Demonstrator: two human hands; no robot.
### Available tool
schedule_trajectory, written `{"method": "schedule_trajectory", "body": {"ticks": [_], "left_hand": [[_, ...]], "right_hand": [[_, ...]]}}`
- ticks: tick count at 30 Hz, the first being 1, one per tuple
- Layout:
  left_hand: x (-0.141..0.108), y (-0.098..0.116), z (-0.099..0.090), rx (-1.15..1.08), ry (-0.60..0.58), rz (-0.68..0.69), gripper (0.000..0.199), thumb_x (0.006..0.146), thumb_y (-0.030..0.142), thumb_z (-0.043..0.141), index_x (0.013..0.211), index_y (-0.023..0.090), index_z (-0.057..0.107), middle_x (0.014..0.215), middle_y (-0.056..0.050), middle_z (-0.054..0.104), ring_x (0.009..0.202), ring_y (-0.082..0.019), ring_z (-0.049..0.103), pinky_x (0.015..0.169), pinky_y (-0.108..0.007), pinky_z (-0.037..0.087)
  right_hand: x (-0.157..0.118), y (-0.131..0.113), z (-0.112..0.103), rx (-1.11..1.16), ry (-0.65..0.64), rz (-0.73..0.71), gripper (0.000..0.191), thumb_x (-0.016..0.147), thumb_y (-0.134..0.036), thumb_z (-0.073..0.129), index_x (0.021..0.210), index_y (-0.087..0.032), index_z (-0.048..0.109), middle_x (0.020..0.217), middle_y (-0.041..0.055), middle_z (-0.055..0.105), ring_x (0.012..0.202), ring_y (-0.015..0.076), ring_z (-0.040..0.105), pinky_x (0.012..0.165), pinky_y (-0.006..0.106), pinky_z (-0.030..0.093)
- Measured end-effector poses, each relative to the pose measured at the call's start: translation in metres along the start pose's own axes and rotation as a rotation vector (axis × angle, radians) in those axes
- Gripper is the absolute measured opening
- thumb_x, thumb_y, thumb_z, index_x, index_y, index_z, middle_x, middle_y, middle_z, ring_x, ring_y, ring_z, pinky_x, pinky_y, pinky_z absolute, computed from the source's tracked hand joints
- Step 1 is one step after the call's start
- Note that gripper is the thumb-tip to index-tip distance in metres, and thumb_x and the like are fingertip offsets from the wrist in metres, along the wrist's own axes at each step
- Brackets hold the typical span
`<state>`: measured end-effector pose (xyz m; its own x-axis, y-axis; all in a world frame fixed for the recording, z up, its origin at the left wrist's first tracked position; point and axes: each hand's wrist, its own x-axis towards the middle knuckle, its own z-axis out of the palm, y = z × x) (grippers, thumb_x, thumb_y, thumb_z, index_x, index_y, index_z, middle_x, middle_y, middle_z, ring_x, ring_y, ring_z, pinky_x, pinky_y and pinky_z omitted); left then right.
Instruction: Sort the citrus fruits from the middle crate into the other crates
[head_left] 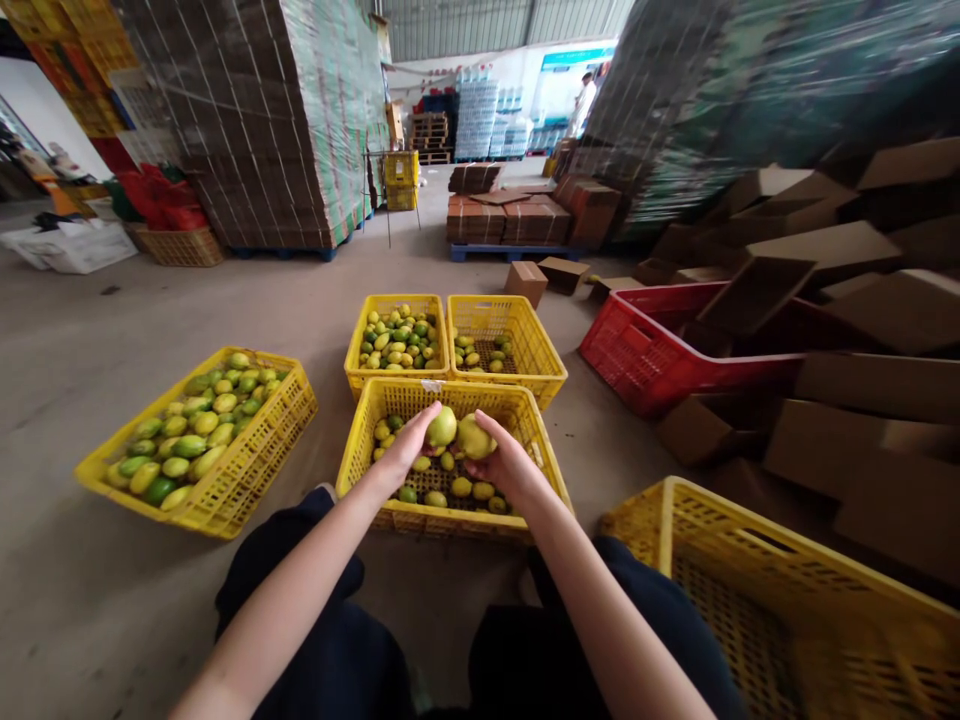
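Observation:
My left hand [409, 442] is closed around a greenish-yellow lemon [442, 427]. Close beside it, my right hand [508, 462] grips a yellower lemon [474, 438]. Both hands are above the near yellow crate [457, 515], where several yellow and green lemons lie scattered on the bottom. Just behind stand two more yellow crates: the left one [358, 366] is well filled with lemons, while the right one [536, 345] holds only some at its left side. My fingers are partly hidden behind the fruit.
A full yellow crate [247, 485] of lemons sits tilted at left. On the right are a large yellow crate [750, 520], a red crate [630, 345] and heaped cardboard boxes [840, 430]. Wrapped pallet stacks [255, 120] rise behind; a person [583, 103] stands far back.

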<state>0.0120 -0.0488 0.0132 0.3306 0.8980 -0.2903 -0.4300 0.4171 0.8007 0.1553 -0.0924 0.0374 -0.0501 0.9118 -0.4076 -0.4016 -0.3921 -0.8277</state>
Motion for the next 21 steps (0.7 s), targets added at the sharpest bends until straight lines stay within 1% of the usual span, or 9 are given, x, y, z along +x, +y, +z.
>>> {"method": "schedule_trajectory", "body": {"ticks": [1,3,5,8,12,14,16,18,21], "left_hand": [[0.001,0.0,-0.001,0.026,0.005,-0.006,0.023,0.075,0.039,0.068,0.083,0.017,0.069,0.073,-0.002,0.069,0.065,-0.014,0.059,0.056,-0.022,0.037],[0.003,0.001,-0.001,0.025,-0.016,0.009,0.025,0.073,0.038,0.07,0.086,0.016,0.069,0.081,-0.003,0.07,0.073,-0.014,0.061,0.061,-0.022,0.04],[0.002,0.003,-0.001,-0.032,-0.05,0.048,0.025,0.069,0.032,0.075,0.085,0.015,0.068,0.083,-0.003,0.069,0.074,-0.013,0.061,0.066,-0.022,0.041],[0.0,0.008,0.001,-0.143,-0.033,0.065,0.024,0.065,0.021,0.078,0.085,0.014,0.066,0.08,-0.003,0.068,0.071,-0.012,0.061,0.069,-0.022,0.044],[-0.004,0.014,0.007,-0.306,0.049,-0.024,0.01,0.077,0.018,0.065,0.086,0.013,0.065,0.078,-0.005,0.068,0.067,-0.013,0.062,0.07,-0.025,0.05],[-0.004,0.015,0.01,-0.357,0.077,-0.056,0.012,0.083,0.018,0.057,0.091,0.013,0.064,0.08,-0.007,0.069,0.07,-0.015,0.065,0.073,-0.027,0.053],[-0.004,0.016,0.012,-0.392,0.068,-0.068,0.019,0.086,0.018,0.051,0.101,0.013,0.063,0.085,-0.009,0.07,0.076,-0.018,0.067,0.075,-0.03,0.054],[-0.004,0.018,0.013,-0.406,0.035,-0.086,0.026,0.089,0.019,0.046,0.109,0.012,0.061,0.089,-0.011,0.07,0.081,-0.02,0.068,0.074,-0.03,0.055],[-0.005,0.019,0.014,-0.384,-0.029,-0.112,0.031,0.092,0.028,0.041,0.109,0.011,0.06,0.089,-0.013,0.069,0.077,-0.019,0.069,0.067,-0.027,0.055]], "right_hand": [[0.001,0.0,0.0,0.025,0.035,-0.049,0.025,0.073,-0.043,0.066,0.075,-0.02,0.054,0.06,-0.0019,0.06,0.05,0.011,0.055,0.039,0.018,0.04],[0.003,-0.001,-0.002,0.06,0.085,-0.128,0.027,0.066,-0.037,0.072,0.076,-0.021,0.053,0.064,-0.0035,0.06,0.054,0.0113,0.055,0.041,0.019,0.04],[0.003,-0.004,-0.004,0.074,0.085,-0.184,0.029,0.064,-0.035,0.073,0.081,-0.021,0.055,0.07,-0.0032,0.063,0.057,0.011,0.056,0.043,0.018,0.041],[0.0,-0.009,-0.006,0.091,0.055,-0.241,0.035,0.063,-0.033,0.075,0.093,-0.022,0.06,0.083,-0.0017,0.067,0.063,0.0102,0.059,0.049,0.018,0.044],[0.001,-0.011,-0.009,0.148,0.014,-0.219,0.035,0.06,-0.03,0.073,0.091,-0.021,0.061,0.079,-0.0016,0.068,0.059,0.0119,0.059,0.049,0.021,0.047],[0.004,-0.01,-0.011,0.204,0.007,-0.206,0.033,0.058,-0.03,0.07,0.089,-0.022,0.061,0.074,-0.0023,0.067,0.056,0.014,0.059,0.046,0.024,0.047],[0.007,-0.008,-0.012,0.258,-0.001,-0.205,0.029,0.059,-0.03,0.067,0.086,-0.023,0.061,0.07,-0.0023,0.067,0.055,0.0156,0.06,0.045,0.026,0.047],[0.007,-0.007,-0.01,0.289,-0.006,-0.195,0.022,0.061,-0.031,0.065,0.082,-0.022,0.061,0.069,-0.0012,0.066,0.055,0.016,0.059,0.046,0.028,0.048],[0.001,-0.007,-0.005,0.279,0.028,-0.213,0.02,0.065,-0.034,0.069,0.077,-0.021,0.06,0.067,-0.0016,0.064,0.053,0.0137,0.057,0.043,0.024,0.046]]}}
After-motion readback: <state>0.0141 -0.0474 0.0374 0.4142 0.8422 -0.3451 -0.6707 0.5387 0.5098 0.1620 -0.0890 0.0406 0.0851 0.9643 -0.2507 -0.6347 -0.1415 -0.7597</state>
